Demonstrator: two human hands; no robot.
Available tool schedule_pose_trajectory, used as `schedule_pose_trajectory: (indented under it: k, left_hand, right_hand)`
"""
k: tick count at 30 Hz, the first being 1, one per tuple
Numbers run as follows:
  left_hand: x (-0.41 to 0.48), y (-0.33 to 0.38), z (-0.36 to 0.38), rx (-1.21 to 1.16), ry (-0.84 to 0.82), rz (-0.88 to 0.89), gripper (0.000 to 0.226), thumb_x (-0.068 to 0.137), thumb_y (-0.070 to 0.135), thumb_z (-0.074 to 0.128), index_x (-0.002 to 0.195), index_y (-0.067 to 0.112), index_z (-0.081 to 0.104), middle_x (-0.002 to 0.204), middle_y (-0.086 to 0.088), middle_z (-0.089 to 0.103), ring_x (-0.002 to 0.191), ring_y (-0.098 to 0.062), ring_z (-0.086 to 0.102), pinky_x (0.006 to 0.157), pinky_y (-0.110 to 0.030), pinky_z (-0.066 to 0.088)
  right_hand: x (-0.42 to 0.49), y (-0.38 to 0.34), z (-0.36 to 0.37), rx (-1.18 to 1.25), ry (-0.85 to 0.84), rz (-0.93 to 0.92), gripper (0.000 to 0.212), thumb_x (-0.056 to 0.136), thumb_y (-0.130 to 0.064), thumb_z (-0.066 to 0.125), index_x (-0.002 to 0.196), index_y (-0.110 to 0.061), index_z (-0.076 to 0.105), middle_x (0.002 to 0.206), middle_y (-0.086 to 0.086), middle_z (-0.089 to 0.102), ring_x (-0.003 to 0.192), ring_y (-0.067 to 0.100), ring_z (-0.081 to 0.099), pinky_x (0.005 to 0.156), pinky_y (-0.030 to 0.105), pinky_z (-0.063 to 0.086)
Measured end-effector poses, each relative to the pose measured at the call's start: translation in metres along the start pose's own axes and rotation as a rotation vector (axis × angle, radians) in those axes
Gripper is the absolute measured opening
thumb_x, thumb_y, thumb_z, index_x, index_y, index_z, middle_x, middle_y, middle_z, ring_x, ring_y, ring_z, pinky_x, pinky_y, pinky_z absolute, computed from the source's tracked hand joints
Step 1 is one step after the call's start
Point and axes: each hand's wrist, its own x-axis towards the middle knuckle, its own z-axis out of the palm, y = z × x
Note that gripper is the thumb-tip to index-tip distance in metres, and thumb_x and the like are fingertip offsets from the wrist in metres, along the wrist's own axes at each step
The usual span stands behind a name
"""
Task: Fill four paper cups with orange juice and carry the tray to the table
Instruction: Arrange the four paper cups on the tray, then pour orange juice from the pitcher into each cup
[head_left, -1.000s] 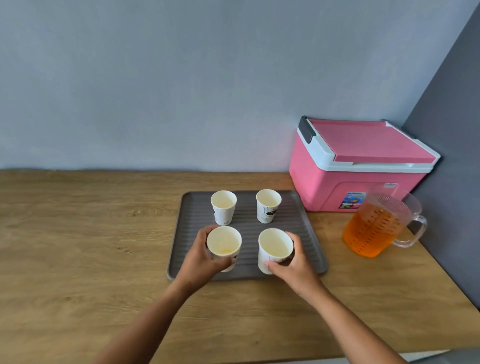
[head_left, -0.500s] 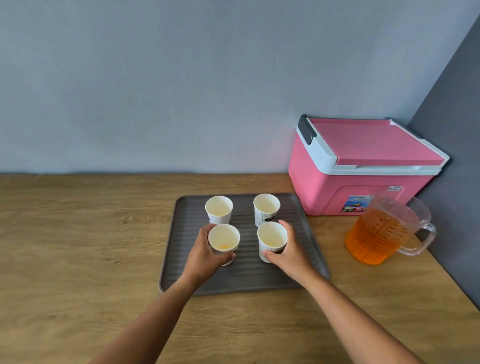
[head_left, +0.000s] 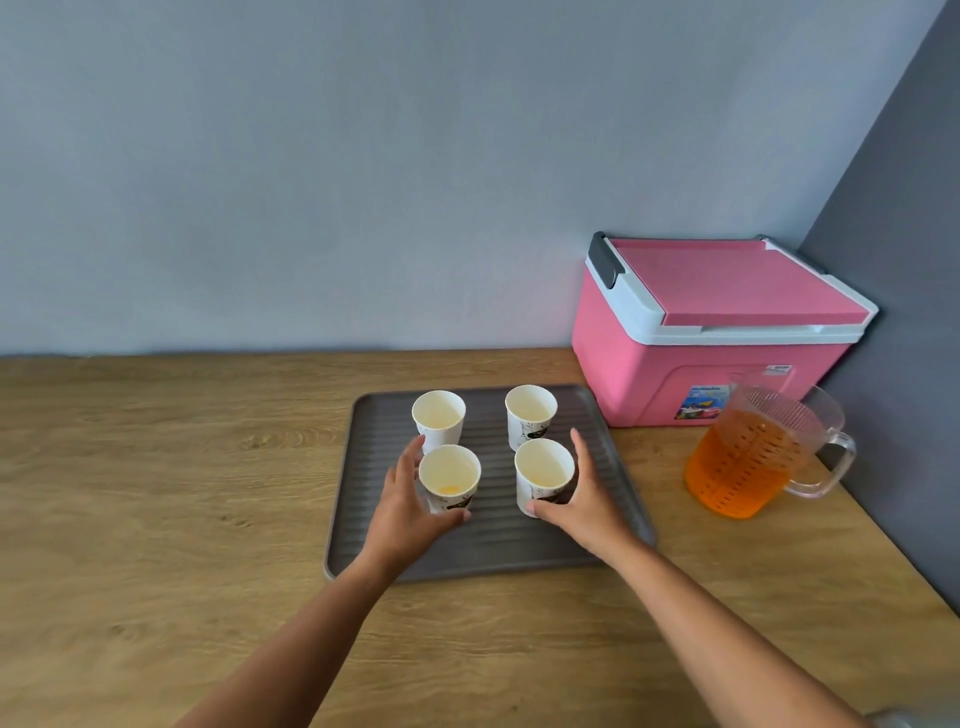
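Observation:
A grey ridged tray (head_left: 488, 551) lies on the wooden counter with four white paper cups standing on it. The back left cup (head_left: 439, 415) and back right cup (head_left: 531, 413) look empty. My left hand (head_left: 408, 506) wraps around the front left cup (head_left: 449, 475), which has a small puddle of orange juice at its bottom. My right hand (head_left: 589, 501) wraps around the front right cup (head_left: 544, 470), which looks empty. A clear plastic jug (head_left: 743, 467), about half full of orange juice, stands to the right of the tray with its handle pointing right.
A pink cooler box (head_left: 701, 332) with a white-rimmed lid sits in the back right corner, just behind the jug. A grey wall closes off the right side. Bare wooden counter (head_left: 171, 493) stretches to the left of the tray.
Both hands stay around the two front cups and have slid them slightly toward the back pair. The view has shifted a little.

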Motion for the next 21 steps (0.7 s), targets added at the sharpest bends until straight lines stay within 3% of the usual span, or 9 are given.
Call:
schedule_pose_trajectory:
  k: [6,11,15,16,18,21]
  left_hand:
    - [-0.022,0.025,-0.014,0.06,0.133,0.148,0.092,0.066,0.035,0.087,0.143,0.036,0.038,0.144,0.005,0.036,0.133,-0.011,0.037,0.103,-0.026,0.031]
    - [-0.036,0.06,-0.012,-0.047,0.237,0.312,0.05,0.08,0.034,0.076,0.125,0.039,0.055,0.136,0.012,0.045,0.126,-0.008,0.046,0.096,-0.026,0.04]
    - [-0.044,0.095,0.013,-0.198,0.099,0.316,0.021,0.089,0.034,0.067,0.109,0.039,0.063,0.116,0.017,0.062,0.107,0.0,0.057,0.087,-0.023,0.045]
    - [-0.046,0.104,0.022,-0.259,0.035,0.302,0.018,0.091,0.033,0.066,0.108,0.037,0.065,0.113,0.015,0.066,0.105,0.001,0.059,0.09,-0.025,0.047]
    - [-0.046,0.12,0.04,-0.339,-0.069,0.294,0.015,0.093,0.033,0.062,0.106,0.037,0.067,0.111,0.015,0.069,0.105,0.001,0.062,0.093,-0.026,0.049]
    - [-0.045,0.149,0.069,-0.315,-0.177,0.307,0.021,0.097,0.031,0.056,0.116,0.031,0.066,0.111,0.018,0.067,0.105,0.004,0.06,0.084,-0.003,0.041]
  right_hand:
    - [-0.022,-0.01,-0.009,-0.022,0.102,-0.026,0.1,0.073,-0.027,0.084,0.152,-0.027,0.023,0.13,-0.011,0.044,0.114,0.004,0.048,0.094,0.02,0.035]
    - [-0.049,-0.009,-0.025,-0.018,0.35,-0.062,0.038,0.085,-0.03,0.072,0.12,-0.022,0.064,0.117,-0.005,0.065,0.1,0.009,0.061,0.092,0.028,0.049]
    - [-0.078,-0.001,-0.051,0.091,0.527,-0.041,0.005,0.089,-0.029,0.066,0.093,-0.029,0.069,0.093,-0.004,0.071,0.08,-0.008,0.061,0.073,0.007,0.046]
    - [-0.085,0.001,-0.061,0.126,0.572,-0.034,0.005,0.09,-0.028,0.065,0.087,-0.03,0.069,0.087,-0.007,0.07,0.077,-0.007,0.061,0.069,0.006,0.044]
    - [-0.098,0.006,-0.083,0.191,0.656,-0.015,0.014,0.092,-0.027,0.063,0.079,-0.027,0.067,0.076,-0.01,0.066,0.071,0.001,0.06,0.066,0.008,0.043]
    - [-0.11,0.014,-0.126,0.278,0.786,0.014,0.017,0.094,-0.029,0.058,0.092,-0.017,0.07,0.087,-0.003,0.07,0.083,0.011,0.063,0.071,0.022,0.046]
